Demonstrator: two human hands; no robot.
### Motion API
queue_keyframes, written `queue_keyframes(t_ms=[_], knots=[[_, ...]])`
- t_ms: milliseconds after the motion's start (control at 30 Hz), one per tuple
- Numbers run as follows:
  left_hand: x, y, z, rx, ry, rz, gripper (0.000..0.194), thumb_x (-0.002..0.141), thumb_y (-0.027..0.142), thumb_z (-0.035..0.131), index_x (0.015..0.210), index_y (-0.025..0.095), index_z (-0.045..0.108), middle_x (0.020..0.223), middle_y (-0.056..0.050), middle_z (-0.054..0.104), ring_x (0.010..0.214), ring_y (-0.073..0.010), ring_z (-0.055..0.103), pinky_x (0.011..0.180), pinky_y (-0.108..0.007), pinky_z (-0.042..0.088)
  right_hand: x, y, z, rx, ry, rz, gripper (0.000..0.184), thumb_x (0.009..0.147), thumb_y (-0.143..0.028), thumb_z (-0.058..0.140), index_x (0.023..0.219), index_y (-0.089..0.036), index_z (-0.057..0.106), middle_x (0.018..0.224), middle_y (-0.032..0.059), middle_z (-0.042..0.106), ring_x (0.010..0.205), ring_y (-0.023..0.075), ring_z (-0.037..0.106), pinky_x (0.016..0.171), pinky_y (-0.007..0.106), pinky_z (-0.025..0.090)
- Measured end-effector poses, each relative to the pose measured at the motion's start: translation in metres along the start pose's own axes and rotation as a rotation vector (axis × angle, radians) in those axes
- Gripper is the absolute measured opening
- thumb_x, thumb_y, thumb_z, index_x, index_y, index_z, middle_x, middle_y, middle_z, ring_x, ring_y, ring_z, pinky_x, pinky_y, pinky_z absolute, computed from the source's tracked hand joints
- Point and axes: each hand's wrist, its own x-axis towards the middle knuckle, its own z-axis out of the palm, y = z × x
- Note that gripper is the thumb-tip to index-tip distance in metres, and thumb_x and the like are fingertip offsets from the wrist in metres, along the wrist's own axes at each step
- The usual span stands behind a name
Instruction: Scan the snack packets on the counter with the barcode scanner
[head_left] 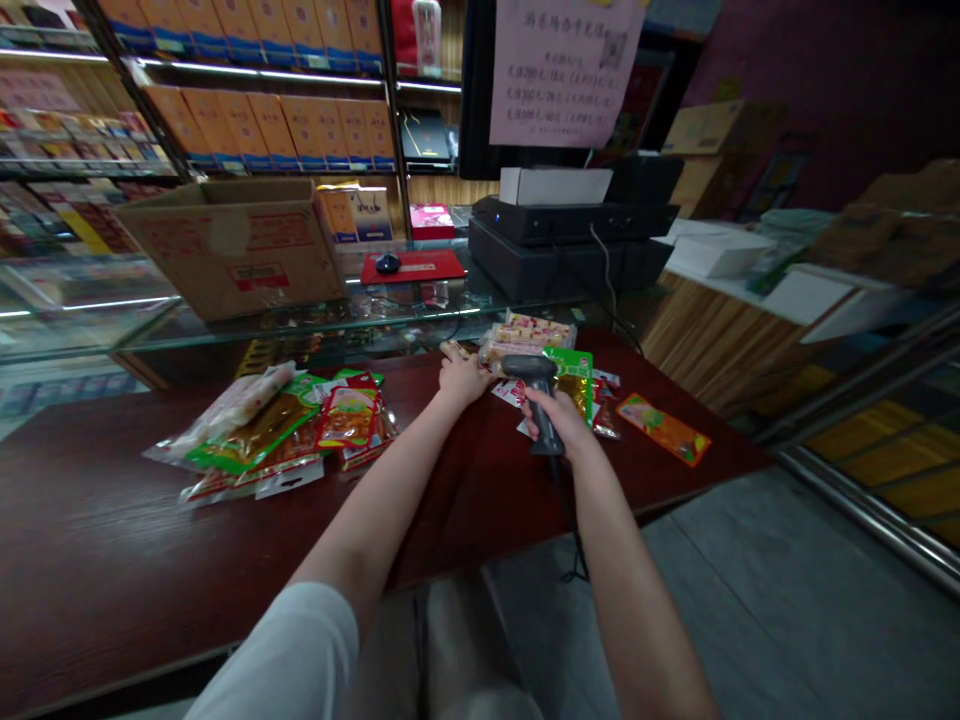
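In the head view my right hand [556,418] is wrapped round the grip of a dark grey barcode scanner [531,372], its head pointing left. My left hand [461,380] is closed on a pale snack packet [454,350] just left of the scanner; its fingers partly hide it. Behind the scanner lie clear packs of pale stick-shaped snacks [529,330]. A green-edged food packet [574,375] and some red ones lie partly behind the scanner and my right hand. Further right, an orange-red packet [664,428] lies flat on the brown table [465,500].
To the left lies a pile of snack packets [262,430]. An open cardboard box [240,245] stands on the glass counter, beside a mouse [388,263] on a red mat [427,266]. A black cash drawer [562,260] stands behind. The scanner's cable [568,510] hangs past the table's front edge.
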Motion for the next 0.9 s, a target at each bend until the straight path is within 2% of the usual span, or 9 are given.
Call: queue_keyframes(t_ms=[100,167,233,300,400,533,633,700,900], knots=[[0.006,-0.005,0.008,-0.166,0.063,-0.003,0.054,0.075,0.033,0.071,0.120,0.008,0.056,0.150,-0.035,0.029,0.133,-0.0506,0.039,0.104,-0.056,0.033,0.000,0.001,0.003,-0.005,-0.016,0.016,0.034,0.071,-0.043,0.075,0.078,-0.020,0.050,0.054,-0.0046,0.054,0.034,0.0077,0.046,0.032,0.021,0.039],[0.008,-0.011,0.008,-0.478,0.089,-0.060,0.050,0.067,0.018,0.071,0.114,0.009,0.057,0.147,-0.031,0.037,0.135,-0.0460,0.039,0.107,-0.053,0.033,0.000,0.002,0.004,0.005,-0.027,0.016,0.034,0.072,-0.043,0.075,0.080,-0.020,0.051,0.054,-0.0055,0.053,0.034,0.0075,0.045,0.032,0.021,0.038],[0.008,-0.019,0.004,-0.812,0.091,-0.156,0.042,0.067,0.013,0.066,0.108,0.011,0.058,0.134,-0.026,0.052,0.129,-0.0405,0.048,0.104,-0.049,0.040,0.000,0.002,0.004,0.032,-0.056,0.018,0.035,0.071,-0.044,0.074,0.081,-0.020,0.051,0.054,-0.0059,0.053,0.034,0.0072,0.044,0.032,0.021,0.038],[0.001,-0.029,-0.006,-1.009,0.076,-0.236,0.031,0.073,0.016,0.058,0.103,0.011,0.058,0.113,-0.022,0.064,0.111,-0.0347,0.062,0.093,-0.046,0.049,-0.001,0.000,0.005,0.071,-0.091,0.021,0.036,0.070,-0.044,0.075,0.082,-0.020,0.051,0.055,-0.0063,0.053,0.034,0.0068,0.043,0.032,0.021,0.036],[-0.024,-0.048,-0.027,-1.159,0.037,-0.245,0.027,0.079,0.019,0.047,0.103,0.011,0.056,0.093,-0.015,0.069,0.085,-0.0257,0.070,0.078,-0.039,0.057,-0.005,-0.004,0.007,0.119,-0.173,0.021,0.037,0.070,-0.043,0.075,0.085,-0.020,0.050,0.056,-0.0068,0.053,0.034,0.0064,0.042,0.034,0.020,0.035],[-0.078,-0.076,-0.058,-1.563,-0.064,-0.210,0.027,0.077,0.021,0.051,0.102,0.012,0.059,0.096,-0.014,0.072,0.081,-0.0235,0.072,0.073,-0.034,0.058,-0.011,-0.006,0.011,0.129,-0.339,0.014,0.034,0.074,-0.042,0.072,0.089,-0.020,0.051,0.057,-0.0072,0.052,0.035,0.0057,0.040,0.035,0.020,0.034],[-0.111,-0.093,-0.073,-1.633,-0.039,-0.240,0.027,0.077,0.023,0.052,0.100,0.012,0.060,0.102,-0.016,0.072,0.082,-0.0241,0.073,0.071,-0.033,0.057,-0.016,-0.004,0.015,0.104,-0.434,0.024,0.033,0.077,-0.042,0.069,0.094,-0.019,0.053,0.057,-0.0073,0.051,0.035,0.0059,0.039,0.036,0.020,0.032],[-0.123,-0.102,-0.075,-1.648,0.000,-0.245,0.027,0.076,0.022,0.052,0.100,0.012,0.060,0.103,-0.016,0.072,0.082,-0.0233,0.072,0.073,-0.033,0.057,-0.019,-0.004,0.018,0.085,-0.487,0.045,0.033,0.079,-0.041,0.067,0.099,-0.018,0.054,0.057,-0.0072,0.051,0.034,0.0059,0.039,0.036,0.020,0.030],[-0.123,-0.116,-0.066,-1.744,0.094,-0.179,0.032,0.071,0.013,0.051,0.102,0.013,0.056,0.107,-0.013,0.071,0.093,-0.0214,0.071,0.090,-0.037,0.054,-0.025,-0.003,0.023,0.095,-0.600,0.096,0.033,0.082,-0.041,0.063,0.103,-0.016,0.055,0.058,-0.0076,0.049,0.034,0.0047,0.034,0.035,0.020,0.025]])
